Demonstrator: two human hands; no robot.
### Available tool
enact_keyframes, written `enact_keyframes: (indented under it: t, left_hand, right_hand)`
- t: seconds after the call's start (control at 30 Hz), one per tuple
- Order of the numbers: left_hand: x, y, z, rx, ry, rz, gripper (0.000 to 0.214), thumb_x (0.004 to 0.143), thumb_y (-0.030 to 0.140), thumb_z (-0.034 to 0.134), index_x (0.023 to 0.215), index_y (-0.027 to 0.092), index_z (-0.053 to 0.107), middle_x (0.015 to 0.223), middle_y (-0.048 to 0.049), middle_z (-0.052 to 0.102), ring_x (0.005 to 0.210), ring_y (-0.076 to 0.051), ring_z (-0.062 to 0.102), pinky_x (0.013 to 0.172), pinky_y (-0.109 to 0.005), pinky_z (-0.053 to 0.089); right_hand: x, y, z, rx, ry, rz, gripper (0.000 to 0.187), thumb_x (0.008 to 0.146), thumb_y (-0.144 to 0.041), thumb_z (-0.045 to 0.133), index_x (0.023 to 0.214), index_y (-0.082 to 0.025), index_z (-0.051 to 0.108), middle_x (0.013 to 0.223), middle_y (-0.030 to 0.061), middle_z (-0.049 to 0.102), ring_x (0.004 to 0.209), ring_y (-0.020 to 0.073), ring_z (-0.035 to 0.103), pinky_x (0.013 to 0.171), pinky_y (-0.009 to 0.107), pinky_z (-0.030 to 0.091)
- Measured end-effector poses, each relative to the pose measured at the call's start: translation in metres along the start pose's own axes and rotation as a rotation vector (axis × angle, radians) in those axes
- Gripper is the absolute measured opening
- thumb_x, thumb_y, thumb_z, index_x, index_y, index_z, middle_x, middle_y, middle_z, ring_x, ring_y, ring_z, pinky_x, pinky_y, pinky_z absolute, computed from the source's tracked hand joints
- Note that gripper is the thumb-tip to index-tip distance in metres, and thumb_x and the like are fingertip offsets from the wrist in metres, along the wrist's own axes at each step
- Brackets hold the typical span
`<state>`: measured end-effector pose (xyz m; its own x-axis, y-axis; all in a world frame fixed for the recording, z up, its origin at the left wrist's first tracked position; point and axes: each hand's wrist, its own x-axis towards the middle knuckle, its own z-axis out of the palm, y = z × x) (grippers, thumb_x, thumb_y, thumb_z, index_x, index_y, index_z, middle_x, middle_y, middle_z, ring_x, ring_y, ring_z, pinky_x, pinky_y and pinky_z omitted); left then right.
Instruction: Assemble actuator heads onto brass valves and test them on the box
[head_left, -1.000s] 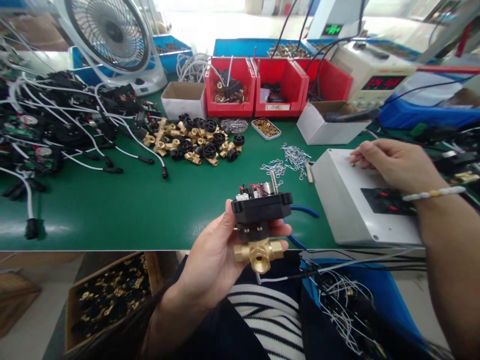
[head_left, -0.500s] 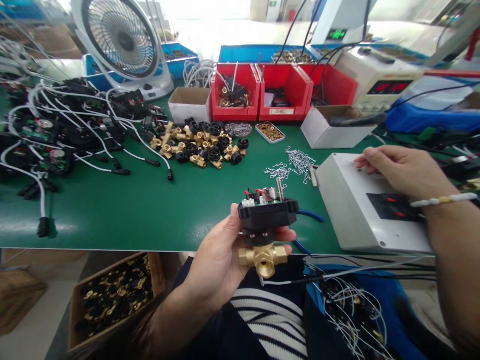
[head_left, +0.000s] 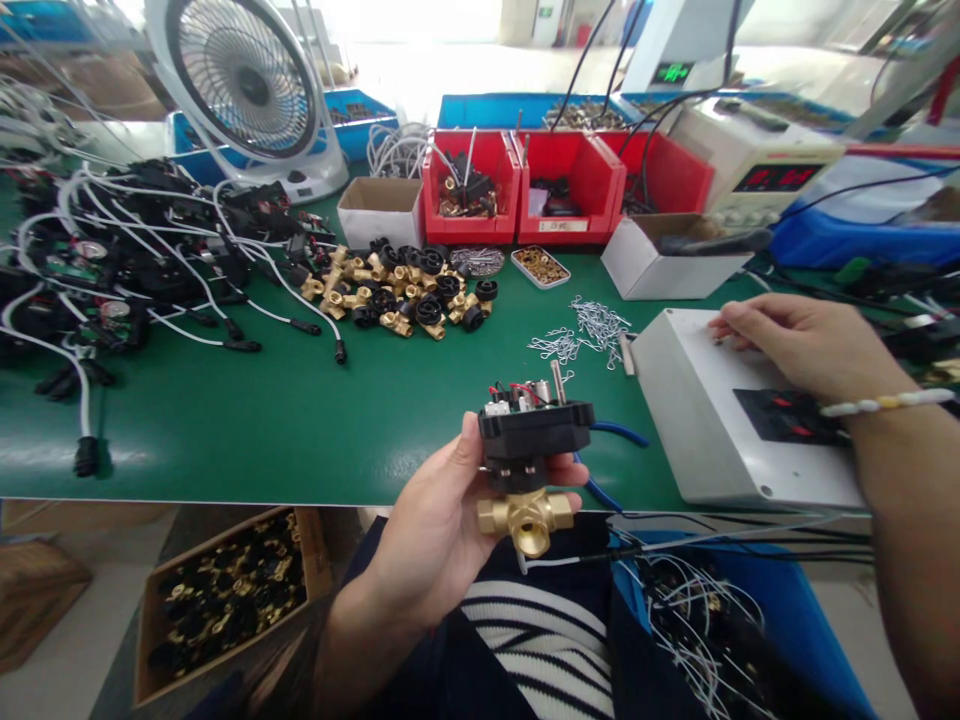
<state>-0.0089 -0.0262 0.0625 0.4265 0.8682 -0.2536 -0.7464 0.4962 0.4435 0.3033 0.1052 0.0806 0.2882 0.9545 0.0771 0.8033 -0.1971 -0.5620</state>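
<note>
Leftmost, brass fittings [head_left: 397, 288] lie heaped on the worktop [head_left: 262, 430]. My left hand [head_left: 439, 515] has its fingers closed around the valve [head_left: 534, 445], holding it over the worktop's near edge. Its long axis stands near upright, black housing above, brass body below; 1 port points left, 1 right, 1 toward me, and the metal pin [head_left: 558, 384] points up. My right hand [head_left: 802, 345] rests over the grey box [head_left: 697, 430], fingers curled nearly together; I cannot tell whether they pinch anything.
</note>
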Motion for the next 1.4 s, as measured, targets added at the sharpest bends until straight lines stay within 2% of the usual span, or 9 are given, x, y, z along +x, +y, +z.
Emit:
enact_keyframes:
  t: [0.13,0.33,0.53,0.77,1.07,1.27,1.4]
  left_hand:
    - [0.0013,-0.0004,-0.0013,0.000,0.001,-0.003,0.054,0.105,0.034,0.026,0.101,0.009,0.074,0.092,-0.0125,0.077,0.089,-0.019,0.074,0.083,-0.031,0.061]
    - [0.0025,0.0012,0.0002,-0.004,0.025,-0.013,0.054,0.105,0.034,0.026,0.100,0.009,0.073,0.091,-0.0123,0.077,0.086,-0.019,0.074,0.081,-0.030,0.061]
    - [0.0020,0.0029,0.0021,-0.008,0.048,-0.018,0.055,0.105,0.031,0.023,0.100,0.008,0.072,0.091,-0.0130,0.077,0.085,-0.019,0.075,0.077,-0.029,0.061]
    - [0.0033,0.0013,0.0005,-0.014,0.058,-0.016,0.052,0.105,0.033,0.027,0.098,0.009,0.073,0.090,-0.0124,0.077,0.084,-0.019,0.075,0.079,-0.030,0.061]
    - [0.0032,0.0024,0.0022,-0.021,0.066,-0.017,0.053,0.105,0.033,0.027,0.097,0.008,0.073,0.089,-0.0137,0.076,0.082,-0.020,0.075,0.077,-0.029,0.061]
    - [0.0043,0.0028,0.0022,-0.021,0.069,-0.017,0.052,0.105,0.033,0.028,0.099,0.008,0.072,0.090,-0.0134,0.076,0.084,-0.020,0.074,0.077,-0.029,0.060]
    - [0.0042,0.0027,0.0015,-0.019,0.056,-0.006,0.049,0.105,0.033,0.030,0.101,0.008,0.072,0.089,-0.0136,0.076,0.084,-0.020,0.074,0.077,-0.030,0.060]
  right_hand:
    - [-0.0023,-0.0027,-0.0001,-0.002,0.002,0.017,0.046,0.047,-0.062,0.054,0.071,-0.024,0.064,0.074,0.0074,0.064,0.074,0.0257,0.059,0.083,0.044,0.045]
    - [-0.0004,-0.0004,-0.0009,-0.021,0.007,0.005,0.039,0.053,-0.057,0.057,0.072,-0.023,0.065,0.072,0.0058,0.064,0.072,0.0239,0.060,0.077,0.040,0.045]
    - [-0.0032,-0.0055,-0.0014,-0.020,0.010,-0.009,0.050,0.051,-0.069,0.060,0.069,-0.023,0.065,0.067,0.0059,0.065,0.072,0.0269,0.061,0.076,0.043,0.046]
    - [-0.0014,-0.0016,-0.0017,-0.034,0.003,0.022,0.047,0.048,-0.061,0.056,0.072,-0.023,0.066,0.070,0.0053,0.063,0.070,0.0238,0.057,0.072,0.039,0.041]
    - [-0.0040,-0.0063,-0.0015,-0.017,0.017,0.033,0.047,0.045,-0.064,0.058,0.069,-0.024,0.065,0.068,0.0051,0.062,0.072,0.0261,0.058,0.075,0.041,0.041]
    - [-0.0033,-0.0066,-0.0009,-0.022,0.014,0.021,0.055,0.042,-0.073,0.061,0.067,-0.024,0.065,0.067,0.0056,0.063,0.070,0.0263,0.058,0.073,0.040,0.041]
    - [-0.0019,-0.0045,-0.0009,-0.019,0.007,0.023,0.052,0.044,-0.070,0.061,0.068,-0.024,0.065,0.068,0.0054,0.063,0.071,0.0264,0.058,0.074,0.040,0.041]
